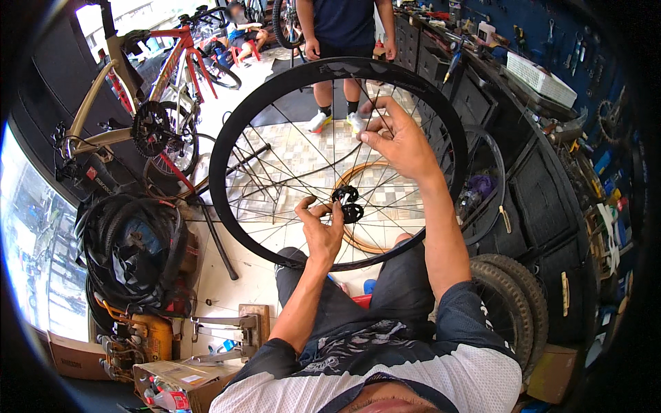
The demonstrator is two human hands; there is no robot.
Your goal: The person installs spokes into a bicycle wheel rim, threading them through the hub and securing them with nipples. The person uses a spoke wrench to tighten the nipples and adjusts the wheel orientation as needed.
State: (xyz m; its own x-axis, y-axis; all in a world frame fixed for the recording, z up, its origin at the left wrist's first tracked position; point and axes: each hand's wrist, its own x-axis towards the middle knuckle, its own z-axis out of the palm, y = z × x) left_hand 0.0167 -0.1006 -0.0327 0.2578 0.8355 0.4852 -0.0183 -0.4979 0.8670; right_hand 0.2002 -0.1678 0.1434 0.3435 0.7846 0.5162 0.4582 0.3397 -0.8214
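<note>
A black deep-rim bicycle wheel (pixel 227 131) with thin spokes is held up in front of me. My left hand (pixel 322 227) grips the black hub (pixel 348 203) at its centre from below. Higher up, my right hand (pixel 399 141) pinches a spoke between thumb and fingers inside the upper right part of the rim. The wheel's lower edge passes just above my knees. A tan-walled tyre (pixel 358 175) shows through the spokes behind the hub.
A tan and a red bicycle (pixel 138 89) stand at the left. A pile of black tyres (pixel 131 248) lies at lower left, two more tyres (pixel 513 303) by my right side. A person (pixel 344 41) stands ahead. A tool-covered workbench (pixel 523 89) runs along the right.
</note>
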